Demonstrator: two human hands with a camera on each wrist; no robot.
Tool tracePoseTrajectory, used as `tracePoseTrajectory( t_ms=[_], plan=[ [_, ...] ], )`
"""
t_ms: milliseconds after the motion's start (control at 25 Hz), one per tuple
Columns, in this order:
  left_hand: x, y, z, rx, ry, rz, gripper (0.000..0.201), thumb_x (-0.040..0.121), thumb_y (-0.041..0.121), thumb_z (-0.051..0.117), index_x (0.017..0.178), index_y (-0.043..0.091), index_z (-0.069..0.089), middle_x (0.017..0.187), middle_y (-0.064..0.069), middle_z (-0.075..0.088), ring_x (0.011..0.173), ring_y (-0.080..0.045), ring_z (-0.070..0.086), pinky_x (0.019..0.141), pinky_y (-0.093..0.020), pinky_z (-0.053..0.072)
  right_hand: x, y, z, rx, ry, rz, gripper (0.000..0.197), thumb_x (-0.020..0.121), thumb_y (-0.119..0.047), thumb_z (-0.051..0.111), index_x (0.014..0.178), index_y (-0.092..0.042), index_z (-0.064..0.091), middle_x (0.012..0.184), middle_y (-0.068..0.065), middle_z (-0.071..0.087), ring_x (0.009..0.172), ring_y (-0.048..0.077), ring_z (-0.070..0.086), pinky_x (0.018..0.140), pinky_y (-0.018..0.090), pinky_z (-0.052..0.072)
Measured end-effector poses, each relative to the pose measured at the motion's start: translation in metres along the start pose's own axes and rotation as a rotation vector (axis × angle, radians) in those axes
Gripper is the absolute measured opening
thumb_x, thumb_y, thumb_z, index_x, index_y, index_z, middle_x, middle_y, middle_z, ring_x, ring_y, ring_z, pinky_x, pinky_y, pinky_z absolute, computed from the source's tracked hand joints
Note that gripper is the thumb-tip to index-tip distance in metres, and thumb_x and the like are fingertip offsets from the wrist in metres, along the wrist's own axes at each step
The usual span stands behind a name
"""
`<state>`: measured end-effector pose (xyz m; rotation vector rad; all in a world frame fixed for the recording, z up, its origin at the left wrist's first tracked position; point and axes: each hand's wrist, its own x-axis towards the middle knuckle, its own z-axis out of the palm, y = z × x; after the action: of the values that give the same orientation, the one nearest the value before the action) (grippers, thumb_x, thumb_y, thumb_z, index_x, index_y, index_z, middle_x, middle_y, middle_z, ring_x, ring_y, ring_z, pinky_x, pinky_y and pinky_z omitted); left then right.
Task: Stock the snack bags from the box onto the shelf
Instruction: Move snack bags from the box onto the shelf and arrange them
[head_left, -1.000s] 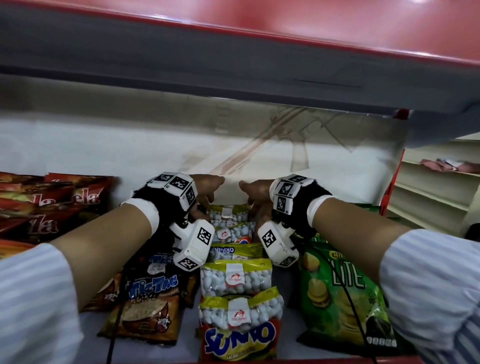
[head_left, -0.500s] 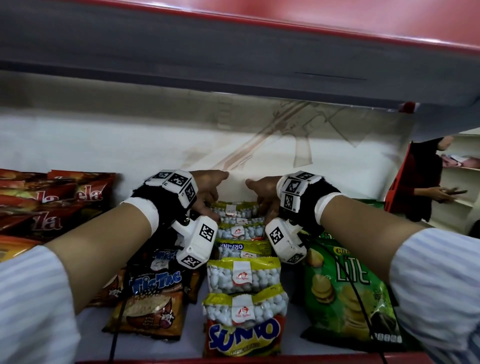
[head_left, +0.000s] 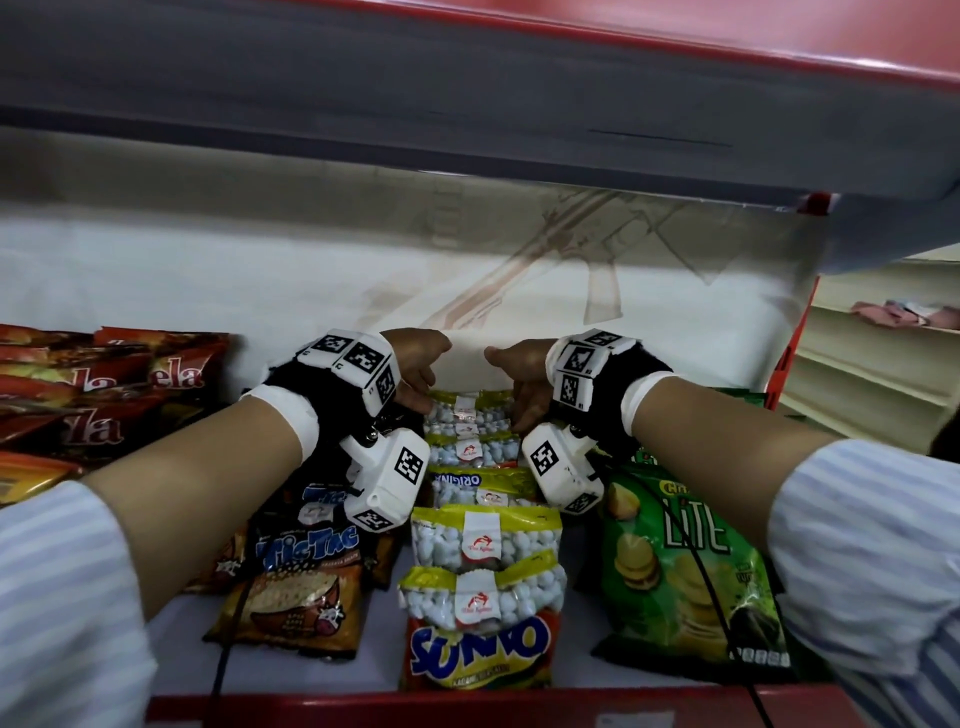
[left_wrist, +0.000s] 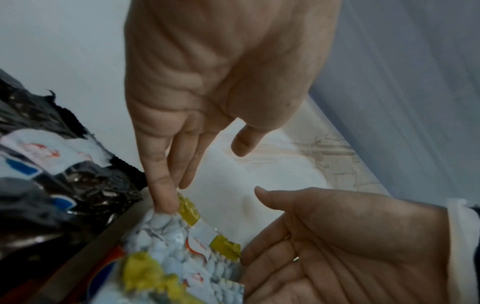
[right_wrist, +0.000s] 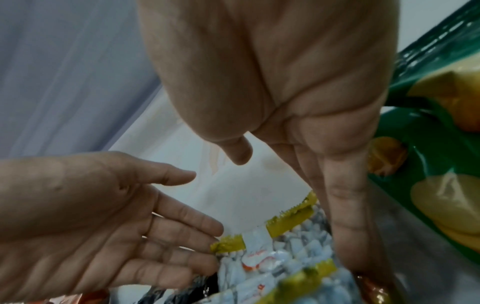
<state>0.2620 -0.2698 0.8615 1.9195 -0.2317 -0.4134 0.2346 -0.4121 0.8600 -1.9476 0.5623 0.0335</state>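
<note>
The rearmost clear bag of white candies with a yellow top strip (head_left: 470, 410) lies at the back of the middle row on the white shelf (head_left: 649, 332), and your left hand (head_left: 415, 364) and right hand (head_left: 519, 374) flank it, straight fingers (left_wrist: 161, 185) touching its corners, thumbs apart. A green chip bag (head_left: 685, 571) lies right, a brown Tic Tac bag (head_left: 306, 577) left.
</note>
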Motion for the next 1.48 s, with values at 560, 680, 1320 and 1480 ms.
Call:
tracePoseTrajectory(
  t_ms=[560,680,1320,1480],
  plan=[
    [-0.072,-0.029,-0.017,0.217,-0.112,0.006,0.05,0.101,0.036,0.039,0.123,-0.007,0.051,0.118,-0.025,0.059,0.099,-0.035,0.061,0.083,-0.037,0.05,-0.074,0.013,-0.022,-0.301,-0.095,-0.005,0.06,0.098,-0.038,0.042,0.121,0.016,0.047,0.11,0.032,0.06,0.101,0.044,0.061,0.096,0.049,0.048],
    [-0.093,-0.036,-0.017,0.293,-0.166,0.015,0.045,0.099,0.04,0.041,0.105,-0.001,0.058,0.092,-0.017,0.063,0.074,-0.027,0.064,0.06,-0.029,0.057,-0.108,0.02,-0.024,-0.338,-0.124,-0.05,0.043,0.099,-0.035,0.043,0.106,0.006,0.054,0.085,0.025,0.064,0.069,0.034,0.064,0.057,0.032,0.057],
    [-0.165,-0.136,0.002,0.243,-0.105,0.577,0.068,0.068,0.026,0.084,0.123,0.029,0.044,0.097,0.009,0.051,0.076,-0.006,0.058,0.057,-0.013,0.048,-0.19,0.109,0.022,-0.496,0.003,-0.406,0.086,0.067,-0.036,0.083,0.141,-0.035,0.038,0.14,-0.004,0.047,0.121,0.016,0.049,0.103,0.032,0.043],
    [-0.163,-0.14,0.004,0.22,-0.111,0.572,0.073,0.071,0.028,0.082,0.131,0.033,0.041,0.101,0.012,0.05,0.079,-0.004,0.06,0.054,-0.007,0.043,-0.196,0.112,0.022,-0.418,-0.017,-0.392,0.092,0.069,-0.035,0.081,0.145,-0.033,0.028,0.136,-0.003,0.048,0.115,0.016,0.053,0.091,0.027,0.049]
  ],
)
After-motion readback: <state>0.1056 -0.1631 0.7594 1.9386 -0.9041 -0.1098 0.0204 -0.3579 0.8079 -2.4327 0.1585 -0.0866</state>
